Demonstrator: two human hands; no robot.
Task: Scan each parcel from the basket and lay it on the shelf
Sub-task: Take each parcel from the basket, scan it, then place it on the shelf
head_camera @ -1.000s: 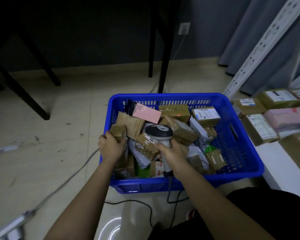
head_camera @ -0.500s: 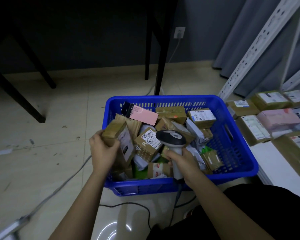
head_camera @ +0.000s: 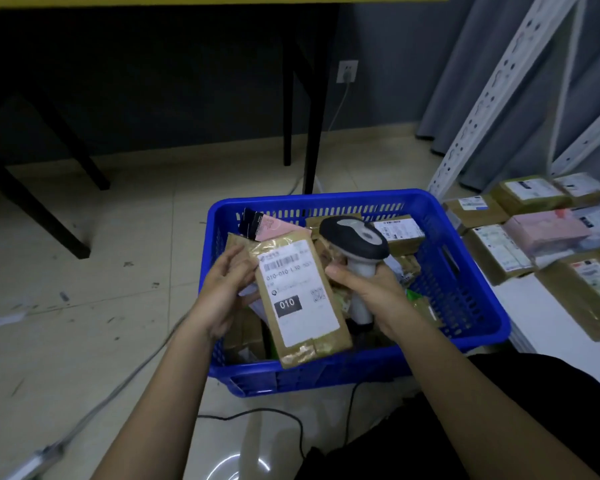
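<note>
Brown-paper flat parcel with a white label (head_camera: 300, 299) is up above the blue plastic basket (head_camera: 465, 282), label facing us. Left hand (head_camera: 222, 292) holds its left edge, fingers fairly straight, thumb side hidden behind it; right hand (head_camera: 368, 289) is wrapped round the handle of a grey and black barcode scanner (head_camera: 355, 244), thumb touching the parcel's right edge. Looks light and a bit crinkly, probably semi-stiff, so edge grips seem fine. More parcels fill the basket, and the white shelf (head_camera: 534, 306) on the right is already crowded.
</note>
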